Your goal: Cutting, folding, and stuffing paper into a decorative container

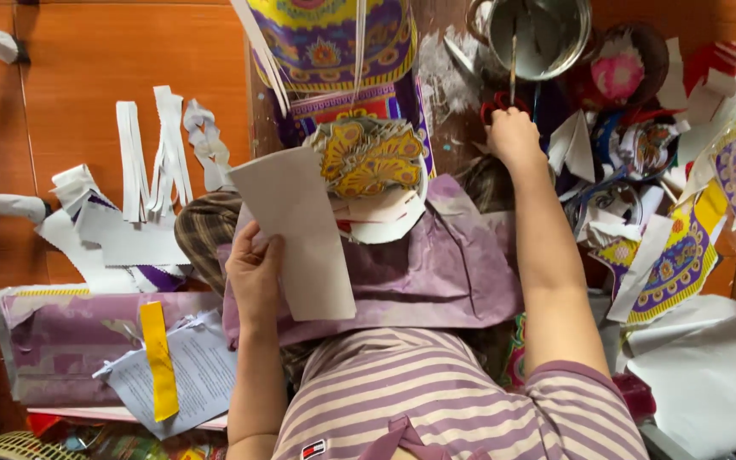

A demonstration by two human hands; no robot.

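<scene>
Two hands are seen: the left hand (255, 271) and the right hand (513, 136). One plain white sheet (296, 230) is counted in the left hand, and one pair of red-handled scissors (497, 106) at the right. One metal pot (538, 32) is counted. One yellow strip (158, 359) is seen. One stack of yellow patterned cut-outs (368, 158) is counted on one purple sheet (436, 273). White paper strips (151, 153) are too jumbled to be counted.

Open floor (78, 68) lies at ten o'clock. At one o'clock the metal pot (538, 30) and heaped paper scraps (641, 170) crowd the right hand (513, 136); white strips (151, 153) block nine o'clock.
</scene>
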